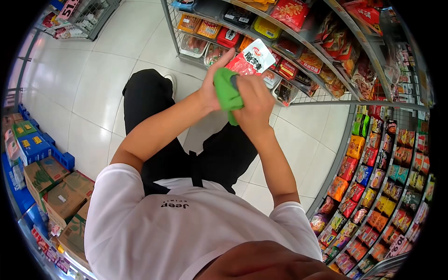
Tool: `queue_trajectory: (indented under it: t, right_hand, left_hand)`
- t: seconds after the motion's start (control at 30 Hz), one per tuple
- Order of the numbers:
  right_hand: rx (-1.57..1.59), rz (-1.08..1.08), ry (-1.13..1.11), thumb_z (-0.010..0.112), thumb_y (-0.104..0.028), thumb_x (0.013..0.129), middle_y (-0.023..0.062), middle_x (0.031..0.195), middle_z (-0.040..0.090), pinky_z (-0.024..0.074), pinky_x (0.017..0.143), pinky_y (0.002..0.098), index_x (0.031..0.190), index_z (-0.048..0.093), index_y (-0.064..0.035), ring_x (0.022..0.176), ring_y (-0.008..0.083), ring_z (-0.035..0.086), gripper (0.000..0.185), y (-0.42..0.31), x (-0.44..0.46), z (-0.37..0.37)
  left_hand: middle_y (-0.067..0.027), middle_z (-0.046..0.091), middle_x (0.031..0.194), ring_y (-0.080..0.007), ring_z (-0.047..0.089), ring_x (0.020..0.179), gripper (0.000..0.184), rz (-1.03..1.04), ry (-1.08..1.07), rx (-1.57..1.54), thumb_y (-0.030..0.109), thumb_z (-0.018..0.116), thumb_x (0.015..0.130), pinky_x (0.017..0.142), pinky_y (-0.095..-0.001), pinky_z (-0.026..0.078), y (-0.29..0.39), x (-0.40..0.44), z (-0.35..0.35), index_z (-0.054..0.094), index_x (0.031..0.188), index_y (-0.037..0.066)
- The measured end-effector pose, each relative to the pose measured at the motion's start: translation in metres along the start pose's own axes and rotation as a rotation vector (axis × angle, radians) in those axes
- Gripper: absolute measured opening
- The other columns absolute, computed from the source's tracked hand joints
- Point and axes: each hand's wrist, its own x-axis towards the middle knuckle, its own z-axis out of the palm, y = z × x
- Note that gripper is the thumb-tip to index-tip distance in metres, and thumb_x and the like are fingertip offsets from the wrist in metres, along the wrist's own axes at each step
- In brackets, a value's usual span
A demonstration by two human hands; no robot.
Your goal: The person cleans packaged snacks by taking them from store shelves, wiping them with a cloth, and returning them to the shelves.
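Note:
A red and white package is held up in front of my body, near the shelf rack. My left hand supports it from the left side, with fingers partly hidden behind it. A green cloth lies bunched between my two hands, against the lower end of the package. My right hand has its fingers wrapped round the cloth, close to the package's lower right edge.
A wire shelf rack with packaged foods stands ahead. Rows of colourful packets fill shelves on the right. Cardboard boxes and blue crates are at the left. Pale floor tiles show around my black-trousered legs.

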Motion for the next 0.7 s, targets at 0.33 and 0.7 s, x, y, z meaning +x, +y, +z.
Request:
queue_trajectory:
  t: [0.33,0.7]
  right_hand:
    - [-0.135,0.109,0.012,0.077,-0.007,0.076,0.0140,0.098,0.069,0.0545,0.074,0.0403,0.104,0.070,-0.0015,0.087,0.0343,0.068,0.030,0.021,0.019,-0.007]
    - [-0.097,0.211,0.178,0.079,-0.007,0.073,0.0113,0.095,0.065,0.0533,0.070,0.0407,0.106,0.069,-0.0036,0.086,0.0341,0.066,0.035,0.051,0.014,-0.001]
  left_hand:
    - [-0.0029,0.072,0.124,-0.0183,0.068,0.114,0.042,-0.041,-0.040,-0.123,0.046,0.047,0.109,0.104,-0.0390,0.052,0.003,-0.002,-0.005,0.066,0.128,0.014]
    - [-0.0060,0.072,0.116,-0.0195,0.069,0.106,0.038,-0.034,-0.009,-0.098,0.042,0.049,0.109,0.096,-0.0364,0.055,-0.011,-0.001,-0.014,0.065,0.126,0.011]
